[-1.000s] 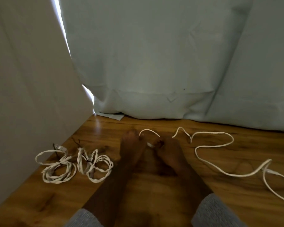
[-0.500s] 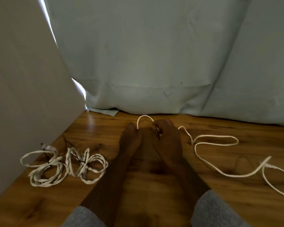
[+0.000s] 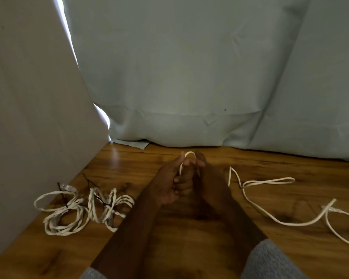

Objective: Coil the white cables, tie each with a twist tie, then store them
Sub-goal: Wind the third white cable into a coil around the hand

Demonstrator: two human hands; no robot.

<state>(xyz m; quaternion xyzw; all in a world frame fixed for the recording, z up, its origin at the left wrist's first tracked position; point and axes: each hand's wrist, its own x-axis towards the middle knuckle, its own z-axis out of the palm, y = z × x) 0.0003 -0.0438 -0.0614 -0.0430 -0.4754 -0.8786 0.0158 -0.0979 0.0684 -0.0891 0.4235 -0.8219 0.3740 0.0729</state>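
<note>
A long white cable (image 3: 270, 182) snakes loose over the wooden floor at the right, its plug end near the right edge. Its near end makes a small loop between my hands in the middle. My left hand (image 3: 171, 182) has its fingers curled round that loop. My right hand (image 3: 208, 176) presses against the left and grips the same loop from the other side. Two coiled white cables lie at the left: one coil (image 3: 60, 216) and beside it a second coil (image 3: 109, 204), each with a dark twist tie round it.
A pale panel (image 3: 28, 117) stands slanted along the left side. A light blue curtain (image 3: 189, 77) hangs down to the wooden floor (image 3: 189, 248) behind my hands. Grey sleeves show at the bottom edge.
My hands have come together and lifted the cable's end into a small loop. The loose cable at the right has been drawn slightly towards them. The coils at the left have not moved.
</note>
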